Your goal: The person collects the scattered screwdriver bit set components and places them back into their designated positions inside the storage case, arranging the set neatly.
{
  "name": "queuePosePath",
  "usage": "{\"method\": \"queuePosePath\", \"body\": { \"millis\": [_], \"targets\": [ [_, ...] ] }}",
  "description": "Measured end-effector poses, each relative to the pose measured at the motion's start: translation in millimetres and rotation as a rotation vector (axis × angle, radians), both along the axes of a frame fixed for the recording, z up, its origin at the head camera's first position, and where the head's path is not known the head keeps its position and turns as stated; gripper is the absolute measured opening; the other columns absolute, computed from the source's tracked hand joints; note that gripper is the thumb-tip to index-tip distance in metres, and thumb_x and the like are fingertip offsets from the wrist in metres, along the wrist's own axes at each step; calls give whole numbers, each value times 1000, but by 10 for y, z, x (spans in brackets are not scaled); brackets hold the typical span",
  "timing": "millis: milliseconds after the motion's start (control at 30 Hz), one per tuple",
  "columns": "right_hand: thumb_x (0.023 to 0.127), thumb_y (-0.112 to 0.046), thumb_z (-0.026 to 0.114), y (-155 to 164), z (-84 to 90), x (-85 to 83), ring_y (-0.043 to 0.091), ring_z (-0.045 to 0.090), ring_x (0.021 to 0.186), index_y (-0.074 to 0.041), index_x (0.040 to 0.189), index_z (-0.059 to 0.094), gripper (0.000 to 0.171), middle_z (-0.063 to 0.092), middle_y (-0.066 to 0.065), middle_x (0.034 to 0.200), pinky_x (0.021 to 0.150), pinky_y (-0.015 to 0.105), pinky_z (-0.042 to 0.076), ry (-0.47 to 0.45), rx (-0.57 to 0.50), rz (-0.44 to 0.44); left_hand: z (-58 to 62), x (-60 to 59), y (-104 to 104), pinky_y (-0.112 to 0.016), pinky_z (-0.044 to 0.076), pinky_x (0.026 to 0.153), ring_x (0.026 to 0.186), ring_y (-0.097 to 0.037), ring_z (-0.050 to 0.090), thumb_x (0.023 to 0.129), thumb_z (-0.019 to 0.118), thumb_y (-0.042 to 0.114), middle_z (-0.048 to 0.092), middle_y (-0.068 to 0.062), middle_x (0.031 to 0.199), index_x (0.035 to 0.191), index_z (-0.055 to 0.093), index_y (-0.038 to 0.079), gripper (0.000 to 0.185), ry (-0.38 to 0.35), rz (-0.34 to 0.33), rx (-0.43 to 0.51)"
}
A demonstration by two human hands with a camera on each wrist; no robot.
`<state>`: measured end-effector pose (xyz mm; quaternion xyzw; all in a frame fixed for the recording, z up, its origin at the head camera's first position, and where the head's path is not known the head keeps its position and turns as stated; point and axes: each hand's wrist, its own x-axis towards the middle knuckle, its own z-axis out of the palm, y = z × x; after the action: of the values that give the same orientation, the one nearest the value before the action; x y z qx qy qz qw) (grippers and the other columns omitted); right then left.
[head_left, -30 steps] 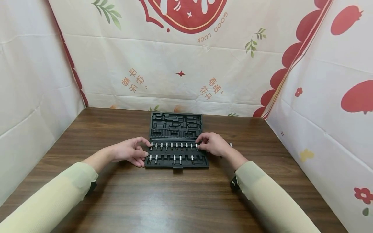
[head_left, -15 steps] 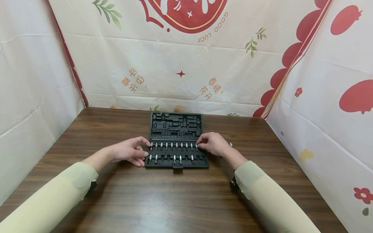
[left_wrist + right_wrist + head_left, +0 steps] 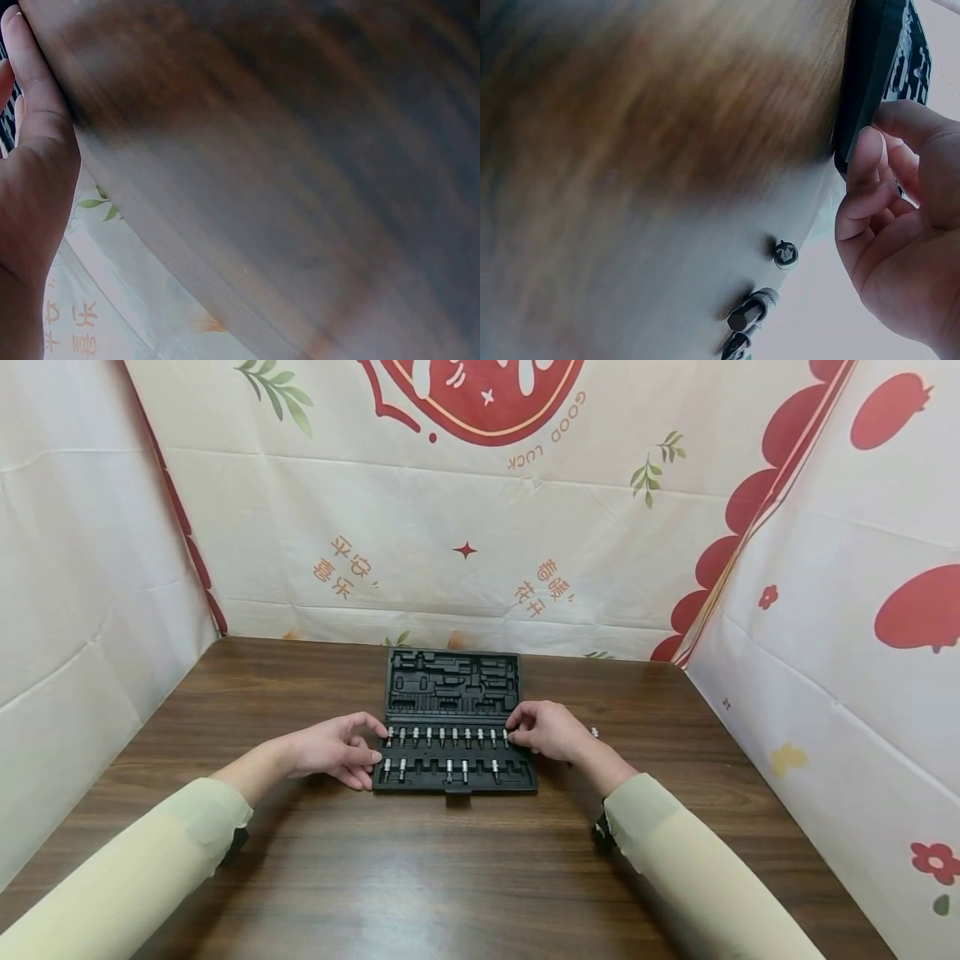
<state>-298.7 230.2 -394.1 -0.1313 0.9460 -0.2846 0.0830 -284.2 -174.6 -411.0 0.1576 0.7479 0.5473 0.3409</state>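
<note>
Bit tips: small silver bits in the black plastic case are too small to tell types.
Desk: brown wooden desk blurred in both wrist views.

Right hand: you edged it slightly toward the far end of the bit row, your fingertips shifting a touch along the tool case.
Grip on the end bit: you tightened your curled fingers a little closer over it.

brown wooden table, printed cloth backdrop
</note>
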Motion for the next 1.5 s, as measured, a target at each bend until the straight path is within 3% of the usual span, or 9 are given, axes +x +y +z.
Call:
{"method": "queuePosePath", "body": {
  "millis": [300, 500, 733, 1033, 1500],
  "targets": [
    [104, -17, 76, 9, 2, 9, 15, 61, 65, -12, 112, 76, 10, 67, 2, 84, 62, 30, 54, -5, -11, 11, -1, 9, 5, -37, 72, 78, 83, -22, 79, 110, 63, 6, 68, -16, 97, 153, 34, 1, 52, -3, 6, 4],
    [104, -16, 77, 90, -6, 14, 18, 62, 71, -12, 118, 76, 14, 68, 4, 91, 63, 31, 52, -58, -84, 20, 5, 9, 5, -37, 72, 78, 83, -22, 80, 110, 64, 6, 67, -16, 97, 153, 34, 1, 52, -4, 3, 5],
    [105, -14, 75, 209, 10, 37, 21, 63, 74, -10, 123, 75, 19, 68, 7, 94, 64, 36, 60, -114, -160, 28, 5, 7, 6, -37, 72, 78, 83, -22, 80, 110, 64, 7, 67, -16, 97, 153, 34, 1, 52, -3, 0, 5],
    [104, -18, 76, 363, 20, 83, 21, 65, 78, -11, 125, 75, 22, 70, 7, 99, 64, 35, 62, -123, -222, 7, 16, 14, 0, -37, 72, 78, 84, -22, 80, 111, 64, 8, 67, -16, 98, 154, 35, 2, 53, 3, -1, -8],
    [105, -20, 75, 727, 140, 213, 26, 66, 82, 0, 135, 69, 37, 70, 12, 102, 64, 35, 61, -115, -285, -39, 1, 13, 1, -37, 72, 79, 84, -23, 80, 110, 64, 7, 67, -16, 98, 154, 35, 2, 53, 9, 2, 0]
  ]
}}
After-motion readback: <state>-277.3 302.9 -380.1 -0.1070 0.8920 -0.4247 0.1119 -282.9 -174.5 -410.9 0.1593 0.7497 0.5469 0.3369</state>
